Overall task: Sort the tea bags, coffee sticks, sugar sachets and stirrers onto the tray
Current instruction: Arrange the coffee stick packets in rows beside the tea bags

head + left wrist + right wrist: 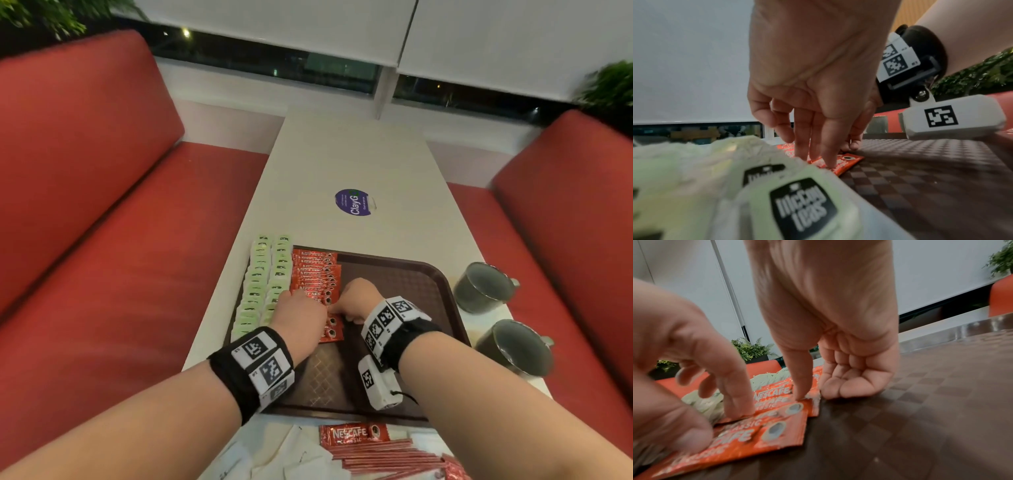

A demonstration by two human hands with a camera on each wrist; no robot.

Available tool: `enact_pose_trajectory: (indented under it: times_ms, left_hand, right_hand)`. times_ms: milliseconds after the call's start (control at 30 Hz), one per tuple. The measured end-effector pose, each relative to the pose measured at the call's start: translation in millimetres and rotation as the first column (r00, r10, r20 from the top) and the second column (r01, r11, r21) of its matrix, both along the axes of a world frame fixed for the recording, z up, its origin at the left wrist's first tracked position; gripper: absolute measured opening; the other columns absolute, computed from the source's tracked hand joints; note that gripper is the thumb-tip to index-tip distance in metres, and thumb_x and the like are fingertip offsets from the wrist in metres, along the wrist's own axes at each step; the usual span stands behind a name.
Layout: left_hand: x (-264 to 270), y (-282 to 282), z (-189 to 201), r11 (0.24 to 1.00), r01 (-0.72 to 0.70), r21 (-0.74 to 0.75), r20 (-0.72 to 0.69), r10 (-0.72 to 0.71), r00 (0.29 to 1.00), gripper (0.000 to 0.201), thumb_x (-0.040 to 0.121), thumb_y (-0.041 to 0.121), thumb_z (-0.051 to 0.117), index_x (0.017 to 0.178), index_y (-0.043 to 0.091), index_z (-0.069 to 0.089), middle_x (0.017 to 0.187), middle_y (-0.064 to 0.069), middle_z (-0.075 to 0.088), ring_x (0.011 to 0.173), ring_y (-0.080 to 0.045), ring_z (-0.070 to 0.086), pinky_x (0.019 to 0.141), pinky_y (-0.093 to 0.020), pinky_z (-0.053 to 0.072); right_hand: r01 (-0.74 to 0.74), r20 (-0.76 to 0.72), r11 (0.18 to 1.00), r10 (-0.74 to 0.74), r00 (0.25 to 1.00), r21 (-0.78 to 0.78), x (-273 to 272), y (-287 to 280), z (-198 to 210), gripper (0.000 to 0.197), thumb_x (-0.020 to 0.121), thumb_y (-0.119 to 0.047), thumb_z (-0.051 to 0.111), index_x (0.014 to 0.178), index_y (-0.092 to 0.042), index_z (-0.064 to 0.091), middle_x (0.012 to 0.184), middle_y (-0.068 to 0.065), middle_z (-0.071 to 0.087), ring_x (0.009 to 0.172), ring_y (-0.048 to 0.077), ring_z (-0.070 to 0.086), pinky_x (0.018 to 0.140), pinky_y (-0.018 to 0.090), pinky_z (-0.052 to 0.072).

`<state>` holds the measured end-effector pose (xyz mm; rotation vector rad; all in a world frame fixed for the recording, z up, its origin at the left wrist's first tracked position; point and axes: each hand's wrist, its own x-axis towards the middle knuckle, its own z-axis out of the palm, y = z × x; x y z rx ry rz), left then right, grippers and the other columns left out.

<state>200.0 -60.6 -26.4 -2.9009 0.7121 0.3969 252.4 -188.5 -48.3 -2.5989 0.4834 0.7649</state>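
A brown tray (394, 274) lies on the white table. Green tea bags (260, 284) fill two columns along its left side, blurred and close in the left wrist view (803, 206). Beside them runs a column of red Nescafe coffee sachets (313, 270). My left hand (298, 315) presses straight fingers (828, 155) down on the nearest sachets (846, 160). My right hand (356, 298) touches the sachets' right edge (777, 434) with one straight digit (799, 386), and its other fingers are curled into the palm.
At the table's near edge lie a loose Nescafe sachet (352, 435), thin red sticks (383, 459) and white sachets (274, 455). Two dark cups (483, 286) (517, 346) stand right of the tray. Red benches flank the table. The tray's right half (920, 402) is bare.
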Motion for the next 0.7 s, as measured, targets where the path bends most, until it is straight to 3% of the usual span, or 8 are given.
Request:
enact_pose_trajectory:
  times_ms: [100, 167, 233, 367, 467, 567, 700]
  left_hand:
    - [3.5, -2.5, -2.9, 1.0, -0.028, -0.005, 0.004, 0.028, 1.0, 0.021, 0.095, 0.015, 0.045, 0.108, 0.017, 0.061, 0.113, -0.006, 0.061, 0.107, -0.027, 0.051, 0.094, -0.039, 0.038]
    - [4.8, -4.0, -3.3, 0.999, -0.032, 0.006, 0.004, 0.032, 0.999, 0.02, 0.095, 0.016, 0.045, 0.108, 0.017, 0.061, 0.113, -0.005, 0.061, 0.108, -0.027, 0.05, 0.095, -0.04, 0.038]
    - [5.8, -5.3, -4.8, 0.999, -0.03, 0.014, 0.009, 0.03, 1.0, 0.02, 0.095, 0.019, 0.046, 0.109, 0.018, 0.06, 0.114, -0.005, 0.06, 0.108, -0.027, 0.05, 0.095, -0.04, 0.038]
    - [6.4, -3.9, -9.2, 0.999, -0.042, -0.009, 0.033, 0.043, 0.999, 0.02, 0.096, 0.022, 0.046, 0.111, 0.018, 0.06, 0.115, -0.006, 0.06, 0.108, -0.026, 0.051, 0.096, -0.04, 0.039]
    - [6.4, -2.3, -8.7, 0.999, -0.055, 0.004, 0.029, 0.054, 0.998, 0.02, 0.096, 0.021, 0.046, 0.111, 0.018, 0.059, 0.115, -0.006, 0.06, 0.109, -0.027, 0.051, 0.096, -0.04, 0.037]
    - [6.5, -3.9, -4.8, 0.998, -0.046, 0.052, 0.024, 0.045, 0.999, 0.021, 0.095, 0.02, 0.047, 0.113, 0.017, 0.059, 0.115, -0.007, 0.06, 0.109, -0.028, 0.051, 0.097, -0.041, 0.036]
    - [6.1, -5.6, -0.7, 0.996, -0.049, 0.07, 0.021, 0.047, 0.999, 0.022, 0.095, 0.021, 0.048, 0.113, 0.017, 0.059, 0.115, -0.007, 0.06, 0.11, -0.028, 0.051, 0.098, -0.042, 0.036]
  right_hand:
    - [-0.038, -0.006, 0.999, 0.038, 0.999, -0.031, 3.1, 0.8, -0.7, 0.026, 0.089, -0.027, 0.065, 0.072, -0.011, 0.054, 0.07, 0.004, 0.055, 0.077, 0.022, 0.058, 0.075, 0.029, 0.049]
    - [-0.054, -0.02, 0.998, 0.053, 0.998, -0.043, 4.5, 0.6, -1.4, 0.026, 0.09, -0.027, 0.064, 0.071, -0.011, 0.053, 0.075, 0.005, 0.057, 0.079, 0.022, 0.058, 0.074, 0.03, 0.049]
    - [-0.082, -0.024, 0.995, 0.081, 0.996, -0.053, 4.5, -0.3, -1.2, 0.025, 0.091, -0.029, 0.062, 0.076, -0.011, 0.055, 0.08, 0.006, 0.059, 0.08, 0.022, 0.058, 0.071, 0.029, 0.049]
    - [-0.11, 0.064, 0.993, 0.113, 0.992, -0.035, 2.7, -4.1, 0.5, 0.018, 0.093, -0.029, 0.058, 0.093, -0.01, 0.057, 0.092, 0.006, 0.059, 0.084, 0.02, 0.056, 0.085, 0.032, 0.05]
    - [-0.047, 0.054, 0.998, 0.045, 0.998, 0.044, 1.1, -6.5, 0.9, 0.019, 0.091, -0.021, 0.061, 0.098, -0.004, 0.065, 0.099, 0.006, 0.07, 0.091, 0.021, 0.067, 0.089, 0.034, 0.054]
    - [-0.006, -0.04, 0.997, 0.009, 0.999, 0.08, -1.0, -6.4, 5.2, 0.023, 0.091, -0.023, 0.062, 0.103, -0.003, 0.065, 0.089, 0.008, 0.072, 0.088, 0.02, 0.069, 0.09, 0.036, 0.054]
    - [-0.025, -0.032, 0.998, 0.027, 0.999, 0.055, -6.3, -5.8, 10.9, 0.021, 0.092, -0.025, 0.062, 0.099, -0.004, 0.063, 0.07, 0.005, 0.063, 0.067, 0.015, 0.062, 0.08, 0.03, 0.055]
